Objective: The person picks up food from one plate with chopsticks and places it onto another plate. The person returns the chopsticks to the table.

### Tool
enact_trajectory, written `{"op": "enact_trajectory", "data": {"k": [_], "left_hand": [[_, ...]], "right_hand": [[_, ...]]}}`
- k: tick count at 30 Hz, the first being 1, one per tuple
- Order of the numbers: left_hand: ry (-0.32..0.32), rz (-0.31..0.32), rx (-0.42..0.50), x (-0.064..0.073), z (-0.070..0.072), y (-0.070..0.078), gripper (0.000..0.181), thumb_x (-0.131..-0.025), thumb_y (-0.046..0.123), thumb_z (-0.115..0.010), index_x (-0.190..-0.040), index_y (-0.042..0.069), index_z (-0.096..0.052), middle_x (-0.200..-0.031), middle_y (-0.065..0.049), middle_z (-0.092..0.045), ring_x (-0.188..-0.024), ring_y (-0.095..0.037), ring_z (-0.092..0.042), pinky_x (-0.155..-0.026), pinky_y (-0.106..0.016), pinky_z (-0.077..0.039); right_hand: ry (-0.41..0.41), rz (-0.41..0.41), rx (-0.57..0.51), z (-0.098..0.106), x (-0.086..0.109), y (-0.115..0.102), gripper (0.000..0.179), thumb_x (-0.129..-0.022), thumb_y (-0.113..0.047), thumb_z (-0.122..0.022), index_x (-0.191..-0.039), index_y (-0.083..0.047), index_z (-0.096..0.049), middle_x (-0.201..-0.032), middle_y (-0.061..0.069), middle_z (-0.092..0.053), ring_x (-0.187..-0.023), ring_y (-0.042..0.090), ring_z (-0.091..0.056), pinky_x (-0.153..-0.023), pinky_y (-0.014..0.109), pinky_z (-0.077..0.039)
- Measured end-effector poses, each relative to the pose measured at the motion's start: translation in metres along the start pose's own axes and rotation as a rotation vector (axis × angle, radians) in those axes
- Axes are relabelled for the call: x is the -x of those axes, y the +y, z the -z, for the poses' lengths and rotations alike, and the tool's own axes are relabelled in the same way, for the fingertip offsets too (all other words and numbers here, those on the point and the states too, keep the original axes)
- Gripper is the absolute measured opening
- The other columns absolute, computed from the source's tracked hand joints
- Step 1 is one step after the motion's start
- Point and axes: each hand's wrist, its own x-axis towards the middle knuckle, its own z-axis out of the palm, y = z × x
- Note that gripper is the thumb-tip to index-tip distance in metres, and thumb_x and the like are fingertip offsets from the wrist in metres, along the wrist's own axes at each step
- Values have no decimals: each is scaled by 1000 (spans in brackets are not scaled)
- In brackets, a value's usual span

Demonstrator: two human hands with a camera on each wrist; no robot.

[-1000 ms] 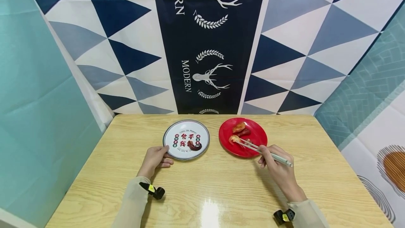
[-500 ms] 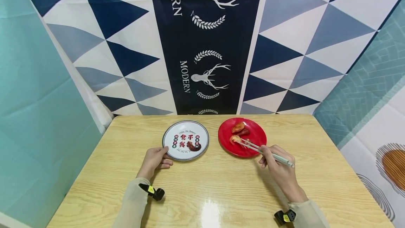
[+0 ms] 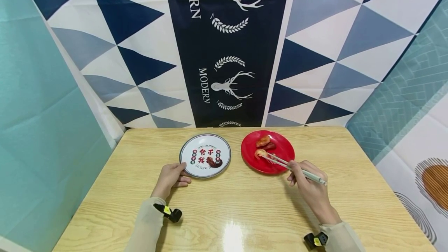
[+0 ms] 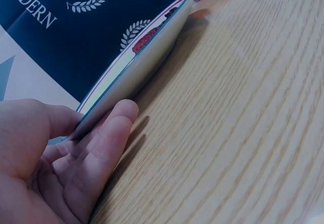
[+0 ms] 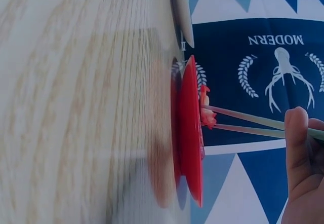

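My left hand (image 3: 171,176) pinches the near left rim of a white plate (image 3: 206,140) with blue edging and printed red characters. In the left wrist view the thumb (image 4: 63,120) lies over the rim and fingers sit beneath it. A dark red, curled piece of food (image 3: 214,162) lies on that plate. My right hand (image 3: 309,184) holds a pair of pale green chopsticks (image 3: 285,165). Their tips meet an orange-and-white, shrimp-like piece (image 3: 259,153) on the red plate (image 3: 249,147); the right wrist view shows this piece (image 5: 207,116) between the tips, at the plate's surface.
A golden-brown piece (image 3: 263,141) and a dark red piece (image 3: 269,146) share the red plate's far part. Both plates stand side by side toward the back of a wooden table (image 3: 224,205). Behind it hangs a patterned cloth (image 3: 315,49); a teal cloth (image 3: 45,119) hangs at left.
The chopsticks and the shrimp-like piece have shifted very slightly right on the red plate. The head view has moved a little; the left hand keeps its hold on the white plate.
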Motion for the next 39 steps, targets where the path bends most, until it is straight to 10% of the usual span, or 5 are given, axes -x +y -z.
{"op": "enact_trajectory", "data": {"k": [13, 39], "left_hand": [[1, 6, -4, 0, 0, 1, 38, -107, 30, -56, -113, -5, -69, -81, -11, -73, -63, -15, -74, -62, -29, -67], [-9, 8, 13, 1, 0, 1, 38, -107, 29, -56, -116, -6, -68, -82, -11, -73, -64, -15, -74, -64, -30, -67]], "right_hand": [[21, 5, -52, -1, -7, -32, 27, -92, 15, -65, -74, -3, -73, -61, 11, -65, -48, 14, -61, -43, 13, -51], [46, 120, -46, 4, -9, -24, 26, -88, 19, -65, -79, -3, -75, -61, 8, -64, -47, 7, -59, -41, 13, -50]]}}
